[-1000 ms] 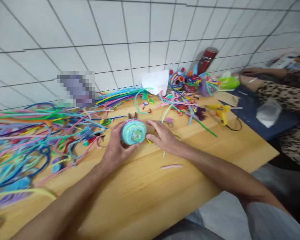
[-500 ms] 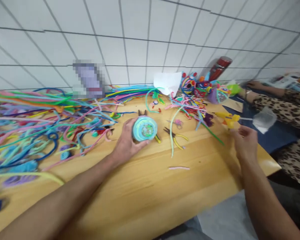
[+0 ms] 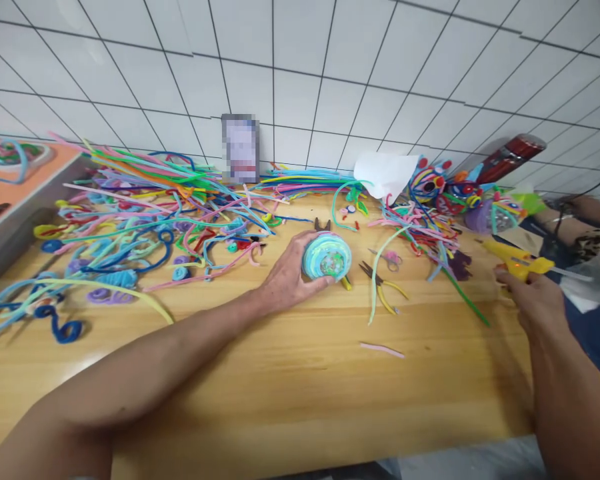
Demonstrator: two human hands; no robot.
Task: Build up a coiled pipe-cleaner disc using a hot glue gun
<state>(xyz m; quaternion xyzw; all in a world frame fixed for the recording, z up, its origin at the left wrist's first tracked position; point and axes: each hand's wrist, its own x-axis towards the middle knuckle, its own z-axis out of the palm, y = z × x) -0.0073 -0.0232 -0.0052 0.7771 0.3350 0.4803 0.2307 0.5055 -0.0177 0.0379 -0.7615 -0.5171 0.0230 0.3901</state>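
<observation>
My left hand curls around a round piece wound in light blue and green pipe cleaner, holding it over the table. Behind that piece, partly hidden, lies a pair of pliers with its jaws showing. At the table's right side my right hand grips a yellow glue gun, a pale glue stick sticking out of its back. Between the hands lie yellow-handled pliers, small pink scissors, a pale green pipe cleaner and a short pink piece.
Loose pipe cleaners cover the left of the table. A phone leans on the tiled wall. Decorated figures and a red flask stand back right. Another person's arm rests beyond, beside a clear plastic bag.
The view has swung left, so the scene sits further right and a grey-edged tray appears. My right hand has the glue gun tilted differently. The left hand still holds the round piece.
</observation>
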